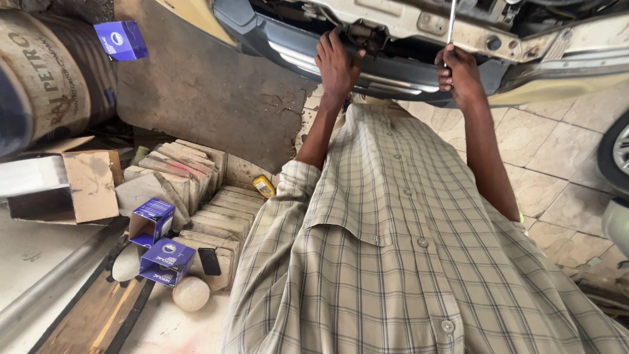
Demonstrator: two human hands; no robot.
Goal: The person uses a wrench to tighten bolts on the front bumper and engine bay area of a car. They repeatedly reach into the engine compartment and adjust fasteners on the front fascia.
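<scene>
I lie under the front of a car, in a checked shirt, with both arms stretched up. My left hand reaches up to a dark metal part on the car's underside, its fingers touching it. My right hand is closed around a thin metal tool shaft that stands up into the car's frame. The grey bumper edge runs just below both hands.
Left of me lie stacked paving blocks, two small blue boxes, a black phone, a yellow item, round stones and a cardboard box. A drum stands far left. A tyre is at right.
</scene>
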